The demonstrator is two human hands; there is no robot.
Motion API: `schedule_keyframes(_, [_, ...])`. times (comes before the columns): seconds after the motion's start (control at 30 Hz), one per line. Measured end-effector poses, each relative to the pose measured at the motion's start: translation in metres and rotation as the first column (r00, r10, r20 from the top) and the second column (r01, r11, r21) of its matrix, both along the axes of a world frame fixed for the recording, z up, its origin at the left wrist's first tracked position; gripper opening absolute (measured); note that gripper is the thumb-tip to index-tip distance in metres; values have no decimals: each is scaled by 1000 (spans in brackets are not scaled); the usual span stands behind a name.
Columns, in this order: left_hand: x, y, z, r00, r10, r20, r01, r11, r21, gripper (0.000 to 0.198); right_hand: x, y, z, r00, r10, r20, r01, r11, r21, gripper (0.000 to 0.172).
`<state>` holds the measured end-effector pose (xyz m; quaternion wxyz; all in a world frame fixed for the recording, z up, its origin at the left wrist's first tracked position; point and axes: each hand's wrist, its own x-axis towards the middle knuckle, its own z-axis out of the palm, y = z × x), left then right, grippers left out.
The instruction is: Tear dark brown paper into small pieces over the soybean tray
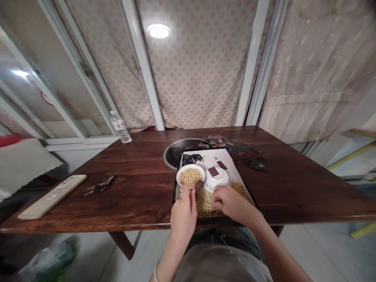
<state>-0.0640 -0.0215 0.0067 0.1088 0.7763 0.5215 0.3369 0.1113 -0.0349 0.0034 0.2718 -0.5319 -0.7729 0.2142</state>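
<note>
Between the thumb and fingers of my left hand [185, 207] is a small dark brown card [199, 187], held upright at the edge of a white bowl [178, 181] of pale yellow beans. My right hand [227, 199] hovers over or touches the loose beans [207, 207] in the tray, its fingers curled together; whatever they pinch is hidden. Just beyond it, a white bowl or cup [219, 183] stands upside down with a brown card [213, 171] on its base. Another brown card [222, 165] lies behind it. Dark beads [192, 158] fill the tray's far left corner.
The black-rimmed tray [228, 153] overlaps a round dark plate [170, 154]. Green and brown pieces [242, 148] are scattered at the back right. On the table's left are a phone [54, 196], keys [100, 186] and a water bottle [121, 127].
</note>
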Motion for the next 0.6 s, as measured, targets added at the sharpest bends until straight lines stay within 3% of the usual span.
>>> schedule_keyframes(0.23, [-2,0,2,999,36,-25,-38,998,-49,22,1,5,-3,999,-34,-17,33,999,-7,10])
schedule_keyframes(0.6, [-2,2,3,992,53,-116,-61,996,-60,19,-2,9,-6,990,-111,93,110,994,10,13])
